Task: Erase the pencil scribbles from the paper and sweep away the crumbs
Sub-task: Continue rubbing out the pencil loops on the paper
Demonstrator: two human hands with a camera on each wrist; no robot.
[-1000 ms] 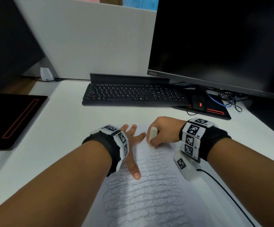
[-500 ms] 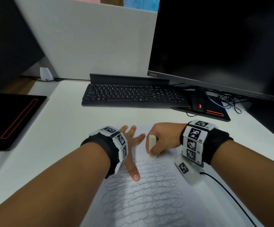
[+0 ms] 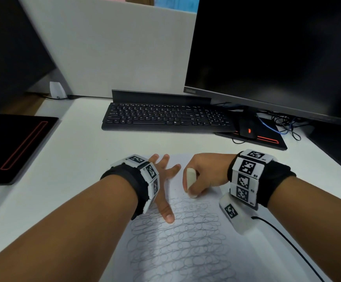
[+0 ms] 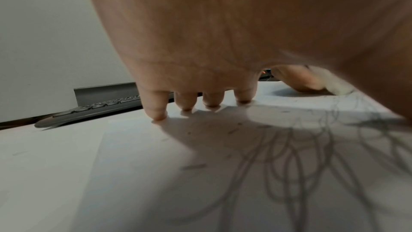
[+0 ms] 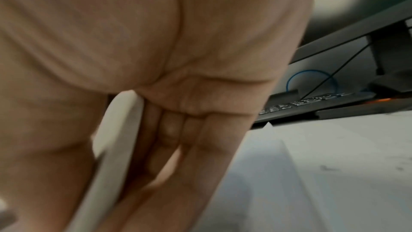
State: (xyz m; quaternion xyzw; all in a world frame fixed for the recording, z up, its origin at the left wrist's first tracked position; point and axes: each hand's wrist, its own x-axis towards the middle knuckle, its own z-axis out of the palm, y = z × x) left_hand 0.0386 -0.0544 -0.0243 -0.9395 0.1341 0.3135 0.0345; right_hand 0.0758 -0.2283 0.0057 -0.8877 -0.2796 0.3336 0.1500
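Observation:
A white sheet of paper (image 3: 204,202) lies on the desk in front of me, covered in looping pencil scribbles (image 3: 177,247) over its near part; its far strip is bare. My left hand (image 3: 163,180) lies flat with fingers spread on the paper's left edge, fingertips (image 4: 159,114) pressing down. My right hand (image 3: 204,171) grips a white eraser (image 3: 191,180) between thumb and fingers, its lower tip touching the paper at the top row of scribbles. Small dark crumbs (image 4: 233,130) lie on the sheet near the left hand. The eraser (image 5: 116,147) stands upright in the right wrist view.
A black keyboard (image 3: 165,117) lies behind the paper, below a large dark monitor (image 3: 277,53). A black mouse (image 3: 247,130) sits on a red-lined pad (image 3: 267,143), with tangled cables (image 3: 283,127) beside it. Another dark pad (image 3: 13,147) lies at the left. A grey partition (image 3: 114,47) stands behind.
My right hand has slid the eraser nearer and slightly left down the paper, to the top row of scribbles. The left hand has stayed pressed on the sheet.

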